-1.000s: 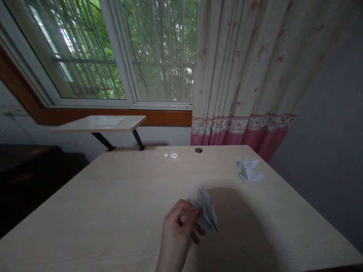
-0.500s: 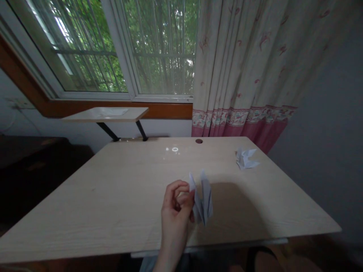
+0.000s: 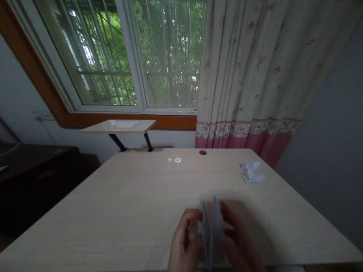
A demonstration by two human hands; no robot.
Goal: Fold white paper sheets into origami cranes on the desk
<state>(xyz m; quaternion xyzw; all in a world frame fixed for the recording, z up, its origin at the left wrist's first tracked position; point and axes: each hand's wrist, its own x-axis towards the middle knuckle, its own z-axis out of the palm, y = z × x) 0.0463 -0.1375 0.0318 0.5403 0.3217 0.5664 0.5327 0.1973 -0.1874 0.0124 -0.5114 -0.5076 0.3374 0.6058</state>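
Head view: the folded paper point(image 3: 211, 226), pinched in the left hand point(image 3: 185, 243), is now also pinched by the right hand point(image 3: 239, 241).

At the near edge of the desk point(image 3: 127, 211), right of its middle, a folded paper point(image 3: 210, 230) stands upright between the left hand point(image 3: 185, 245) and the right hand point(image 3: 241, 245), which press on it from either side. A second paper figure point(image 3: 251, 172) lies near the far right corner. A cable hole point(image 3: 202, 152) sits at the far edge. Behind the far left corner a small shelf point(image 3: 119, 125) juts out under the window point(image 3: 127, 56). The curtain point(image 3: 255, 75) hangs behind the far right corner.
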